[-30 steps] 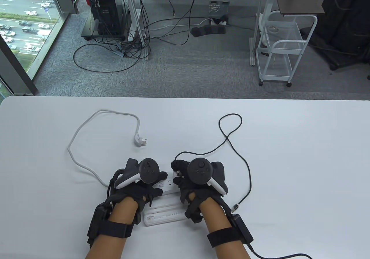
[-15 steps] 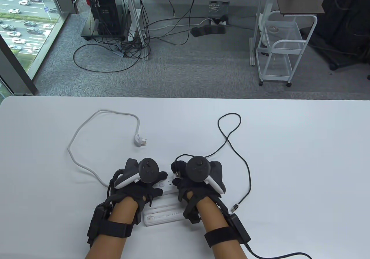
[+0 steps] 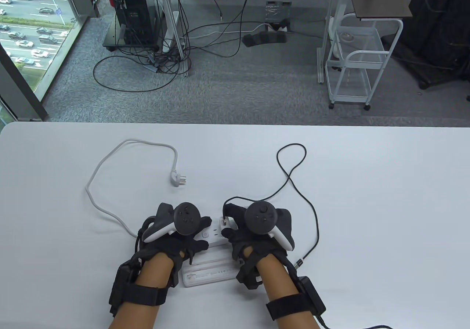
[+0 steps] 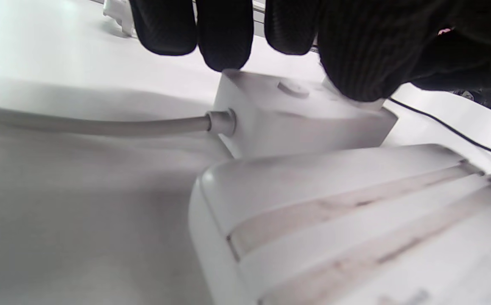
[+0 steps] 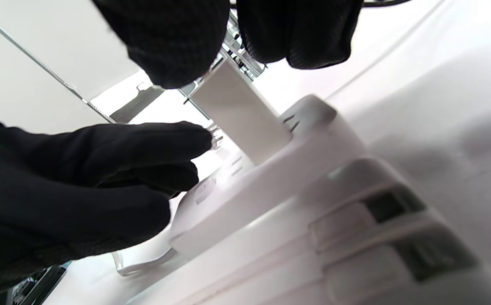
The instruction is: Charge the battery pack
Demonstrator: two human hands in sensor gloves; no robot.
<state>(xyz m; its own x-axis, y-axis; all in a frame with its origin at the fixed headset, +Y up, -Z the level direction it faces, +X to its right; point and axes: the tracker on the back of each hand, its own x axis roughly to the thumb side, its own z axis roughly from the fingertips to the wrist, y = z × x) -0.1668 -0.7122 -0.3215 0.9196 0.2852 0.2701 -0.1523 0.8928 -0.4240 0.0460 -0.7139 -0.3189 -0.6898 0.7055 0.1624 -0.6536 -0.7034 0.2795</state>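
A white power strip (image 3: 213, 235) lies on the table, with the white battery pack (image 3: 209, 272) just in front of it. My left hand (image 3: 200, 230) grips the strip's left end, fingers over its far edge (image 4: 224, 38). My right hand (image 3: 227, 219) pinches a white charger adapter (image 5: 241, 112) that stands tilted with its base against the strip's top face (image 5: 271, 178). I cannot tell how deep its prongs sit. A black cable (image 3: 293, 167) runs from the adapter in a loop to a free connector (image 3: 299, 262) on the table at the right.
The strip's white cord (image 3: 110, 160) curves left and back to its loose wall plug (image 3: 179, 179) on the table. The table's far edge (image 3: 235, 124) drops to a carpeted floor with cables and a white cart (image 3: 358, 55).
My right hand has shifted a little to the right with the adapter, which now meets the strip's top. The left hand has barely moved.
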